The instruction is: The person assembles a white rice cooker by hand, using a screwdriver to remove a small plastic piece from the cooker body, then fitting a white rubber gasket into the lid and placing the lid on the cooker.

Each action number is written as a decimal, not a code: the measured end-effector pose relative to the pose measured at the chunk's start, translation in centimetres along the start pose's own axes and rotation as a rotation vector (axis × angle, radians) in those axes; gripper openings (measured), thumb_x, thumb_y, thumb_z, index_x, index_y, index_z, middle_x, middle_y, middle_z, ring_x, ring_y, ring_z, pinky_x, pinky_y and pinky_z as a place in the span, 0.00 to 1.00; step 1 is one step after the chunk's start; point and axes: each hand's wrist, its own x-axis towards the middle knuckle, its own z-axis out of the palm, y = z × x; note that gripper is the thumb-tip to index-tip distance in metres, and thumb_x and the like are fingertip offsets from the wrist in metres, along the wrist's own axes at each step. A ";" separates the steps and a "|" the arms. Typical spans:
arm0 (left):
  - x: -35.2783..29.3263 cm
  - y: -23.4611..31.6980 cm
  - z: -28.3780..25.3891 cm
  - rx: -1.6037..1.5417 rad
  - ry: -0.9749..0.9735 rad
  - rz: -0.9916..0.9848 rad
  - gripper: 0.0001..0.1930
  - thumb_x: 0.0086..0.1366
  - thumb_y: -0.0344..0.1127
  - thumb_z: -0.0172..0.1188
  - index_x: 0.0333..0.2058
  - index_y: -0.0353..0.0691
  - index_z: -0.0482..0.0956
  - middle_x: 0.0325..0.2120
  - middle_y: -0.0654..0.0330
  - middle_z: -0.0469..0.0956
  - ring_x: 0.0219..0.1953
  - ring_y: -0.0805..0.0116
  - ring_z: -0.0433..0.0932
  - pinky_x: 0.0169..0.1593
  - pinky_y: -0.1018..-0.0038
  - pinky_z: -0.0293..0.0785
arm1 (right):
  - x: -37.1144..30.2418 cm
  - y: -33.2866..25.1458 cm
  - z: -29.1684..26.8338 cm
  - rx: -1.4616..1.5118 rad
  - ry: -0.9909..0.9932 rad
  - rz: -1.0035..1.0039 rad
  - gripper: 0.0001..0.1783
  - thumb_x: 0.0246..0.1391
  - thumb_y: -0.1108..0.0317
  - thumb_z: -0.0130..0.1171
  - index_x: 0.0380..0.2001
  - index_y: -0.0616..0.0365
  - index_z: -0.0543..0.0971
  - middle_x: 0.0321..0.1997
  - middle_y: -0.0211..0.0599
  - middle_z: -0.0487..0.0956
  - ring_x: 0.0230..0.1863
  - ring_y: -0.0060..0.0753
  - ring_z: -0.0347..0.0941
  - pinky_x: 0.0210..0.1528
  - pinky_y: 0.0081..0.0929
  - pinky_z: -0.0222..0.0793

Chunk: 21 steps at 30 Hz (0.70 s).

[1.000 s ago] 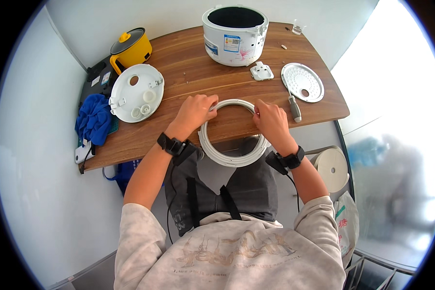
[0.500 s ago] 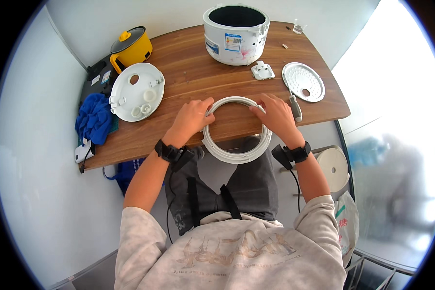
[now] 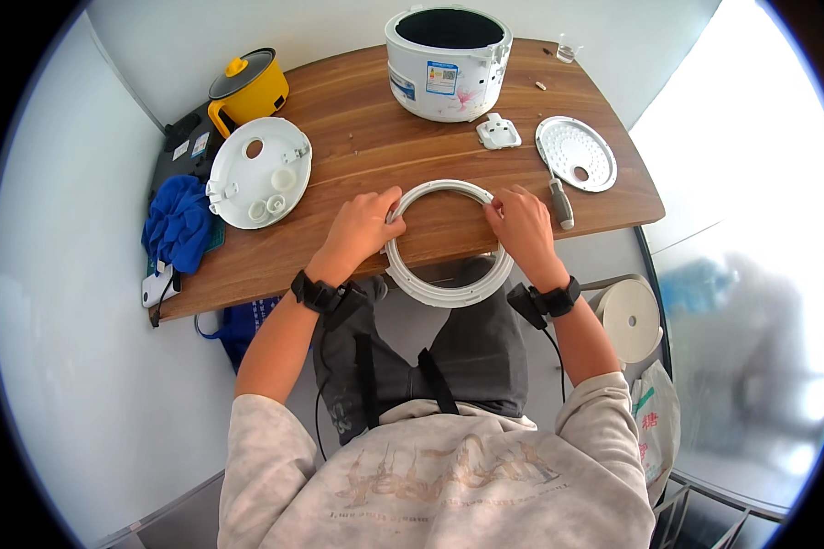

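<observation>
A wooden surface (image 3: 384, 156) carries a white rice cooker body (image 3: 447, 62) at the far edge. A white ring (image 3: 449, 242) hangs half over the near edge, gripped by both closed hands: left hand (image 3: 362, 229) on its left side, right hand (image 3: 520, 224) on its right. A screwdriver (image 3: 558, 199) lies just right.

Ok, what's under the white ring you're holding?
The far half of the white ring lies over the wooden table, held by the left hand and right hand. The near half overhangs the dark trousers. The table edge beneath shows through it.
</observation>
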 end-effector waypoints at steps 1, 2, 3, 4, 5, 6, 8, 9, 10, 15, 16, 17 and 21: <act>0.0 0.0 0.0 0.000 0.003 0.002 0.10 0.59 0.33 0.64 0.35 0.38 0.73 0.25 0.51 0.79 0.29 0.51 0.80 0.34 0.60 0.76 | 0.1 0.1 -0.1 0.017 -0.057 0.015 0.09 0.54 0.67 0.63 0.30 0.64 0.80 0.30 0.50 0.80 0.34 0.56 0.78 0.40 0.46 0.74; 0.0 0.0 0.1 0.001 0.006 0.004 0.10 0.59 0.33 0.64 0.35 0.38 0.73 0.25 0.51 0.79 0.29 0.51 0.80 0.34 0.60 0.76 | 0.1 0.0 -0.1 0.048 -0.076 0.035 0.09 0.54 0.67 0.64 0.29 0.64 0.80 0.30 0.50 0.80 0.34 0.57 0.78 0.40 0.46 0.74; 0.0 0.0 0.1 -0.005 0.009 0.006 0.10 0.59 0.33 0.64 0.35 0.38 0.73 0.25 0.51 0.79 0.29 0.51 0.80 0.34 0.60 0.76 | 0.2 -0.3 -0.4 0.079 -0.096 0.053 0.09 0.53 0.67 0.64 0.29 0.65 0.80 0.30 0.51 0.81 0.34 0.57 0.78 0.40 0.46 0.74; -0.1 0.0 0.0 -0.010 0.012 0.008 0.10 0.58 0.33 0.64 0.35 0.38 0.73 0.25 0.50 0.79 0.29 0.51 0.80 0.34 0.60 0.77 | 0.3 -0.6 -0.6 0.111 -0.115 0.072 0.10 0.53 0.67 0.64 0.29 0.65 0.80 0.30 0.52 0.81 0.35 0.57 0.78 0.40 0.46 0.74; -0.1 0.1 -0.1 -0.015 0.014 0.010 0.10 0.58 0.33 0.63 0.35 0.38 0.73 0.25 0.50 0.79 0.29 0.51 0.80 0.34 0.60 0.77 | 0.4 -0.6 -0.7 0.093 -0.125 0.077 0.10 0.53 0.67 0.65 0.29 0.65 0.80 0.30 0.52 0.81 0.35 0.57 0.79 0.40 0.46 0.74; -0.1 0.1 -0.1 -0.026 0.005 -0.002 0.10 0.58 0.33 0.63 0.35 0.38 0.73 0.25 0.50 0.79 0.29 0.51 0.80 0.35 0.60 0.77 | 0.5 -0.7 -0.8 0.075 -0.136 0.082 0.11 0.53 0.67 0.65 0.28 0.65 0.81 0.31 0.53 0.81 0.35 0.57 0.79 0.40 0.46 0.74; -0.1 0.1 -0.2 -0.048 -0.015 -0.028 0.10 0.58 0.34 0.63 0.35 0.38 0.73 0.25 0.50 0.79 0.29 0.50 0.80 0.35 0.60 0.77 | 0.4 -0.7 -0.9 -0.006 -0.146 0.078 0.11 0.52 0.66 0.65 0.28 0.65 0.81 0.30 0.54 0.81 0.35 0.57 0.79 0.40 0.47 0.74; -0.1 0.1 -0.2 -0.039 -0.002 -0.011 0.10 0.58 0.34 0.63 0.35 0.38 0.73 0.25 0.50 0.79 0.29 0.50 0.80 0.35 0.60 0.77 | 0.2 -0.8 -1.0 -0.068 -0.145 0.068 0.10 0.52 0.67 0.65 0.29 0.65 0.81 0.29 0.54 0.81 0.34 0.57 0.79 0.39 0.47 0.74; -0.1 0.1 -0.1 -0.030 0.011 0.006 0.10 0.58 0.34 0.63 0.35 0.38 0.73 0.25 0.50 0.79 0.29 0.50 0.80 0.35 0.60 0.77 | 0.2 -0.9 -1.0 -0.129 -0.145 0.057 0.10 0.52 0.67 0.64 0.29 0.65 0.81 0.29 0.54 0.81 0.34 0.57 0.79 0.38 0.48 0.74; -0.1 0.0 0.0 -0.020 0.009 0.006 0.09 0.58 0.34 0.62 0.35 0.38 0.73 0.25 0.50 0.79 0.28 0.50 0.80 0.35 0.60 0.77 | 0.6 -0.3 -0.4 -0.050 -0.125 0.071 0.10 0.50 0.68 0.61 0.25 0.66 0.81 0.24 0.54 0.80 0.29 0.58 0.78 0.36 0.48 0.75; -0.1 0.1 0.0 -0.017 0.009 0.008 0.09 0.58 0.34 0.62 0.35 0.38 0.73 0.25 0.50 0.79 0.28 0.50 0.80 0.35 0.60 0.77 | 0.6 -0.3 -0.4 -0.036 -0.117 0.077 0.10 0.50 0.68 0.61 0.24 0.66 0.81 0.24 0.54 0.80 0.29 0.58 0.78 0.35 0.48 0.75; 0.0 0.1 -0.1 -0.014 0.009 0.010 0.09 0.59 0.33 0.63 0.35 0.38 0.73 0.25 0.50 0.79 0.28 0.50 0.80 0.35 0.60 0.77 | 0.6 -0.3 -0.3 0.002 -0.100 0.077 0.10 0.50 0.68 0.61 0.23 0.66 0.81 0.24 0.54 0.80 0.29 0.58 0.78 0.36 0.47 0.75; -0.1 -0.1 0.1 -0.023 0.019 0.020 0.10 0.59 0.33 0.63 0.35 0.37 0.73 0.25 0.50 0.79 0.28 0.51 0.80 0.35 0.61 0.77 | 0.5 -0.6 -0.4 0.097 -0.084 0.104 0.09 0.49 0.68 0.60 0.23 0.65 0.81 0.24 0.54 0.80 0.29 0.58 0.78 0.36 0.46 0.75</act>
